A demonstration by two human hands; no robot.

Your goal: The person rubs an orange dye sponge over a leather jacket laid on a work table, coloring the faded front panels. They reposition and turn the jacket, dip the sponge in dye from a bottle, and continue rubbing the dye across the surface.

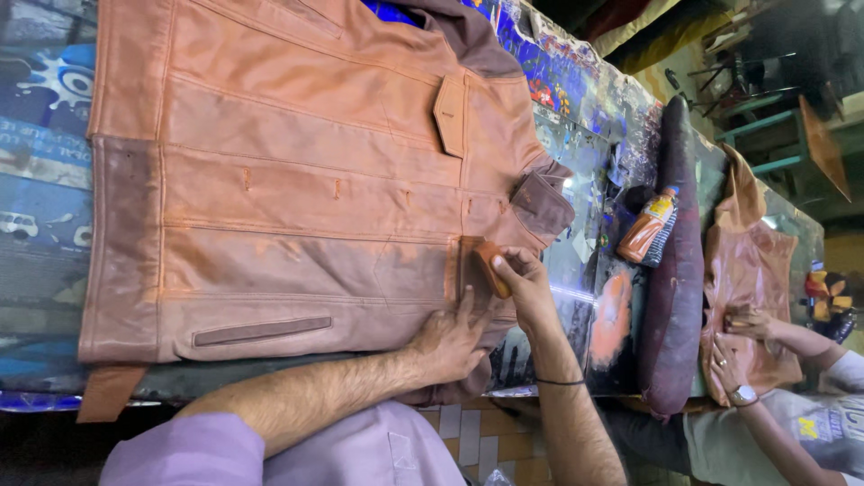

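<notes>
Right hand [525, 281] pinches an orange pad [493, 268] on the tan leather jacket [297, 180]; left hand [448, 342] lies spread flat on it.

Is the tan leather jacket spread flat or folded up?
Spread flat: the jacket lies open across the table, the left hand pressing its hem.

— How much of the jacket [297, 180] shows?
— Its top runs off the edge, and the collar is half cut.
— The co-worker?
— Only forearms show; the small piece [493, 268] under the right hand [526, 281] is mostly covered
</notes>
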